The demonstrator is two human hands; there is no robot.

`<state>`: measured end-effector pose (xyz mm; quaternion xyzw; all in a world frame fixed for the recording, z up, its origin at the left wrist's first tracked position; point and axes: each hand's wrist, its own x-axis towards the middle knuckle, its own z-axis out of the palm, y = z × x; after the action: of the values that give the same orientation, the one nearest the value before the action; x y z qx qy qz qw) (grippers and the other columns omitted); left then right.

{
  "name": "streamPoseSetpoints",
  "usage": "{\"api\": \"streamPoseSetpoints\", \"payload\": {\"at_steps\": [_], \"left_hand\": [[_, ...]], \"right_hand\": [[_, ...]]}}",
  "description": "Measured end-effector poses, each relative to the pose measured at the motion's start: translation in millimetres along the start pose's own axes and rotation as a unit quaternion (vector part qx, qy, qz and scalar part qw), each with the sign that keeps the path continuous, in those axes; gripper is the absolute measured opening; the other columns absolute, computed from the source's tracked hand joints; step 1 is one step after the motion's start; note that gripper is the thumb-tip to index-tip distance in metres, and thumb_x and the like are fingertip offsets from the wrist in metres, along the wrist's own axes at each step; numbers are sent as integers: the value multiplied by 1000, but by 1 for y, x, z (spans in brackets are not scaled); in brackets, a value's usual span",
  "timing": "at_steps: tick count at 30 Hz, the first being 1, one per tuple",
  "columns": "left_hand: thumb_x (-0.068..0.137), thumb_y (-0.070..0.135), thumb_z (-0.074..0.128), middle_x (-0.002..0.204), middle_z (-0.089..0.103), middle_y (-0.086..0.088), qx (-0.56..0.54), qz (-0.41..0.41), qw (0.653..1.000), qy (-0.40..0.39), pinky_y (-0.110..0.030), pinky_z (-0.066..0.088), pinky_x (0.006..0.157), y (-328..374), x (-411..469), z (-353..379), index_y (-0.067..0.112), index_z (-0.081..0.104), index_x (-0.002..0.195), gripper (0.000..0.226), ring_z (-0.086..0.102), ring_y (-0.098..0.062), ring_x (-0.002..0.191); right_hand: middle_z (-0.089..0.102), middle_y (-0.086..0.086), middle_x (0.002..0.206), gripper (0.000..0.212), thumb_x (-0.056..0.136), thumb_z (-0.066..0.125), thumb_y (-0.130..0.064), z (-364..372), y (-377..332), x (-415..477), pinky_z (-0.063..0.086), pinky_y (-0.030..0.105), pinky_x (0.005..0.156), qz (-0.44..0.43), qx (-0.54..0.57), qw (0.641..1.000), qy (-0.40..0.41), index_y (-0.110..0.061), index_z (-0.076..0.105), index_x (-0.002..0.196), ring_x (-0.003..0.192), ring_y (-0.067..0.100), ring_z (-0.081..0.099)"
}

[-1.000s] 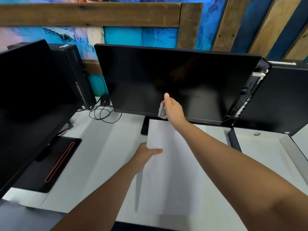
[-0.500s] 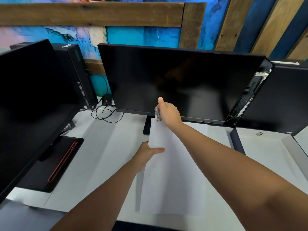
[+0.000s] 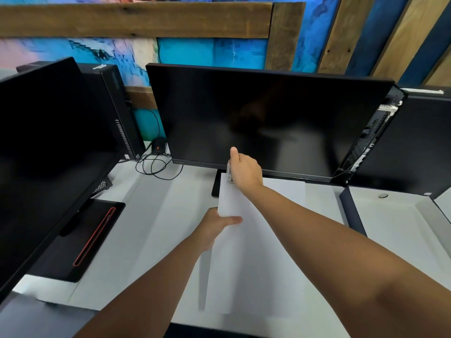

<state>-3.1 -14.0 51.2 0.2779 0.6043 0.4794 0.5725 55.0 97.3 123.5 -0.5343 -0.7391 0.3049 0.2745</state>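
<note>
A stack of white paper (image 3: 246, 259) is held above the white desk (image 3: 146, 215) in front of the middle monitor (image 3: 256, 118). My left hand (image 3: 214, 225) pinches its left edge, thumb on top. My right hand (image 3: 244, 169) grips a small clear stapler (image 3: 229, 172) at the paper's far left corner, thumb pointing up. Most of the stapler is hidden behind my fingers.
A second dark monitor (image 3: 44, 154) with a black base (image 3: 83, 240) stands at the left, a black computer tower (image 3: 119, 111) behind it. Black cables (image 3: 156, 167) lie coiled on the desk. Another black tower (image 3: 415, 142) stands at the right.
My right hand has brought the stapler down from in front of the screen to the paper's far left corner. My left hand has kept its hold on the paper.
</note>
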Motion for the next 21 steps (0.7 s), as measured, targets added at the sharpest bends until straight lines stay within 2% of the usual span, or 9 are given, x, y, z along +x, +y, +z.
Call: {"api": "streamPoseSetpoints", "payload": {"at_steps": [3,7,11,13,16,18,21], "left_hand": [[78,5,74,96,75,-7,-1,-3,1000,1,-36,56,80,0,1,1,14,71,95,21,71,-26,89],[77,5,75,95,75,-7,3,-5,1000,2,-36,57,79,-1,1,0,13,70,98,23,72,-26,88],[77,8,76,98,74,-9,12,-9,1000,-4,-40,56,83,-1,2,0,12,70,102,26,71,-27,91],[77,8,76,98,74,-9,15,-10,1000,-11,-42,56,86,-2,2,0,11,70,104,28,71,-28,92],[77,9,76,98,74,-8,16,-10,1000,-8,-43,56,86,-2,2,1,12,70,103,27,71,-28,91],[77,8,76,97,75,-8,13,-10,1000,-4,-41,56,84,-2,1,1,12,70,102,26,71,-27,90],[77,8,76,97,75,-8,11,-9,1000,-4,-38,57,81,-1,0,1,12,69,101,25,71,-26,89]], "right_hand": [[49,2,62,56,102,20,-39,2,0,1,43,30,70,-3,-13,1000,7,-10,53,68,64,16,53],[57,8,70,57,102,18,-39,3,-1,2,48,33,75,-5,-28,1000,11,-8,56,72,72,21,60],[56,7,69,57,103,17,-37,3,-1,1,47,31,72,-6,-46,999,18,-9,55,71,68,19,57],[52,3,62,57,103,17,-36,3,-1,0,48,32,73,-8,-49,998,28,-12,49,63,63,17,55],[41,-3,56,53,103,17,-35,2,-3,-4,36,25,61,-11,-53,998,35,-19,35,55,52,8,42],[40,-3,55,53,104,18,-34,1,-4,-6,29,21,54,-17,-49,998,37,-20,33,55,51,7,39],[42,-2,55,54,103,19,-36,0,-4,-7,33,24,60,-14,-30,999,38,-19,35,54,52,7,41]]}}
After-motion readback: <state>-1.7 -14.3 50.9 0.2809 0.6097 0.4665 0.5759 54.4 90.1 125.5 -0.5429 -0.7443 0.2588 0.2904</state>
